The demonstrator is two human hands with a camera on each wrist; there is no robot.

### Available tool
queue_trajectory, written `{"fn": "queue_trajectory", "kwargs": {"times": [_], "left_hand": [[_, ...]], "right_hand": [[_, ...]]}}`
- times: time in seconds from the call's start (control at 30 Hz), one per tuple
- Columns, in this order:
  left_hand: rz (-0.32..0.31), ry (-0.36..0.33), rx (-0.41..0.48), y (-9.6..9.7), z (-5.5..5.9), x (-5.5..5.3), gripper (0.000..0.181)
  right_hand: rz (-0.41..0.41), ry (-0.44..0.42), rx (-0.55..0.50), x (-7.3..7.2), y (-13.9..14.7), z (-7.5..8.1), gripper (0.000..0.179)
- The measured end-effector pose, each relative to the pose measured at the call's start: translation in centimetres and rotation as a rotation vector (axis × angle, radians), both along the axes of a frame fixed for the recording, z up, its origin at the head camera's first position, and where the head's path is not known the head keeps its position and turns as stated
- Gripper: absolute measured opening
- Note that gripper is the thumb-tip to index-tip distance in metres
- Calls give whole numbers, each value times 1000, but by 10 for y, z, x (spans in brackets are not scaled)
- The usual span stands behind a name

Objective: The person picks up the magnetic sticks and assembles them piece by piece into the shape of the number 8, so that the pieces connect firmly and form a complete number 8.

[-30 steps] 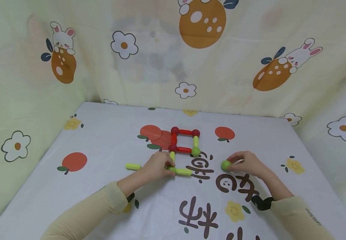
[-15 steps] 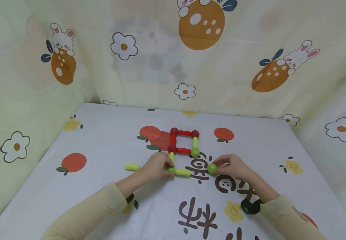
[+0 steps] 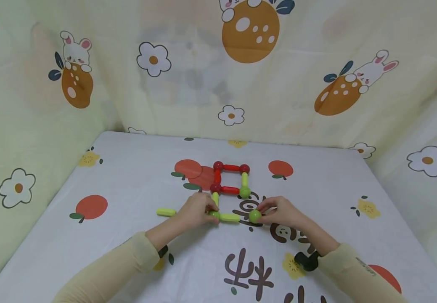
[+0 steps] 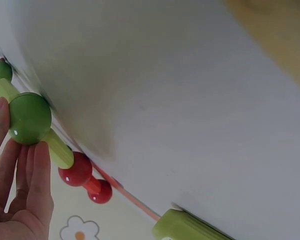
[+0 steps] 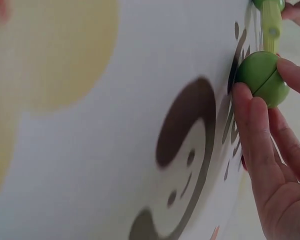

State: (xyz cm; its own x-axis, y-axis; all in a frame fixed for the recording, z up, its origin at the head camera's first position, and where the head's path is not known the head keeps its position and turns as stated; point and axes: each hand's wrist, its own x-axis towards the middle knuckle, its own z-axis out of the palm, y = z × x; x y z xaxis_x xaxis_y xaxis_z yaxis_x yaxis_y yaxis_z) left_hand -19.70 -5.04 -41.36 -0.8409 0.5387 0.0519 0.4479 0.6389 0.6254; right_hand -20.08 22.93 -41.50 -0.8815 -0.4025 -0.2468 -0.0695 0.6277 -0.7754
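Observation:
In the head view my left hand pinches a green ball joined to two light green rods. One rod runs away to a red ball on a square frame; the other rod points right. My right hand pinches a second green ball, a short gap from that rod's end in this view. The right wrist view shows fingers and thumb round this ball. In the left wrist view, fingertips and thumb hold the left ball.
The square has red rods, a light green rod and a green corner ball. A loose light green rod lies left of my left hand. Printed cloth covers the table; a patterned curtain hangs behind it.
My right hand has moved left with its green ball, bringing it near the end of the right-pointing rod. My left hand stays in place on its ball.

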Motion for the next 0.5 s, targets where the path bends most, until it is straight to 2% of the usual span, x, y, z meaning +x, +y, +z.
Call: {"fn": "queue_trajectory", "kwargs": {"times": [0.2,0.5], "left_hand": [[4,-10,2,0,1,-1,29],[-7,20,-9,2,-1,0,28]], "right_hand": [[31,-9,-40,1,-11,-2,33],[19,-28,-59,3,-22,-5,31]]}}
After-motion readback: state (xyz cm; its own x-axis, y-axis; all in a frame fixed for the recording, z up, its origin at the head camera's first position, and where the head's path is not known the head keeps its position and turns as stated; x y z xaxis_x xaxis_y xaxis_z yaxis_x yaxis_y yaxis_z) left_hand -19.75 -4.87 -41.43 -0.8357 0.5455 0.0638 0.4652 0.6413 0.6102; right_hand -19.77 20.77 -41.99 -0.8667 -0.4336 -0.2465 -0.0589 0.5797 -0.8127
